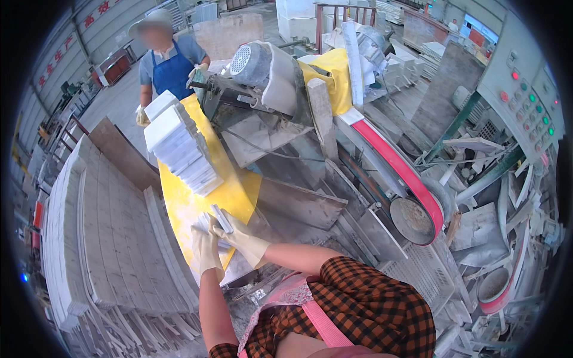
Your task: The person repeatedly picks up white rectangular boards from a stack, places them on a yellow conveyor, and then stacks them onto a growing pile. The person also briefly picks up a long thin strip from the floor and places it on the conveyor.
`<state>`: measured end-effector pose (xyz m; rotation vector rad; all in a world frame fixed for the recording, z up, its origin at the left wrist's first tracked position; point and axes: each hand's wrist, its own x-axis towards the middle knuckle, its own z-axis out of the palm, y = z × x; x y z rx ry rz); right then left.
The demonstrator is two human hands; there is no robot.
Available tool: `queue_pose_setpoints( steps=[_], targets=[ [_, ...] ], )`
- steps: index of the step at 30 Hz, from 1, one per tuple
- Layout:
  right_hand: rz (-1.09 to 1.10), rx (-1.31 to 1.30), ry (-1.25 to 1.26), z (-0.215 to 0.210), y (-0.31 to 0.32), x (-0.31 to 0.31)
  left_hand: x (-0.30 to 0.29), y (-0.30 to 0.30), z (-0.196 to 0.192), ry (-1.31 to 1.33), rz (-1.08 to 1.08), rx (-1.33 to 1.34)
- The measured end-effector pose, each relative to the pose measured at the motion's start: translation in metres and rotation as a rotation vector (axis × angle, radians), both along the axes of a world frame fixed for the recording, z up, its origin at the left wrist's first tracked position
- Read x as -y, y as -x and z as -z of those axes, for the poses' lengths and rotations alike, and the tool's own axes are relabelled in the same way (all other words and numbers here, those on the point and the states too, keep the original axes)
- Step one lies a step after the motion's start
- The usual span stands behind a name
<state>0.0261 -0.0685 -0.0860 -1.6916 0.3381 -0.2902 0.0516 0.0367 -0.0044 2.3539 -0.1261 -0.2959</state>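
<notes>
Both of my hands wear cream rubber gloves and meet at the near end of a table under a yellow sheet. My right hand is closed on a narrow white-grey stone tile, seen nearly edge-on. Close beside it, my left hand is closed around another pale stone piece; its fingers hide most of that piece. Just beyond my hands, a long stack of white stone tiles stands on the yellow sheet.
Long stone slabs stand packed at the left. Behind the tile stack stands a person in a blue apron. To the right are a motor, a red belt around a wheel, a control panel and stone scraps.
</notes>
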Motion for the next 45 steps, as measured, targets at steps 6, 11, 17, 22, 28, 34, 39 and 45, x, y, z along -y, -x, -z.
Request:
queue_pose_setpoints(
  steps=[6,11,17,22,28,34,39,45],
  targets=[
    [-0.096,0.094,0.269,-0.008,0.01,0.006,-0.018,-0.019,0.006,0.018,0.268,0.171],
    [-0.506,-0.143,0.636,-0.031,0.026,0.039,-0.001,-0.02,0.007,-0.022,0.051,0.075],
    [-0.498,0.01,0.623,-0.036,0.04,0.072,0.022,0.004,0.004,-0.112,-0.214,0.162],
    [-0.328,0.135,0.63,-0.019,0.077,0.157,0.019,-0.003,0.007,-0.301,-0.244,0.099],
    [0.148,0.014,0.803,-0.014,0.149,0.297,0.011,-0.005,0.026,-0.247,-0.2,0.204],
    [0.561,-0.172,1.108,-0.021,0.217,0.406,0.008,-0.003,0.02,-0.244,-0.189,0.171],
    [0.688,-0.676,1.031,-0.001,0.247,0.433,0.009,0.002,0.014,-0.284,-0.168,0.202],
    [0.69,-0.66,1.046,0.022,0.248,0.435,0.004,-0.005,0.013,-0.012,-0.133,0.119]
  ],
)
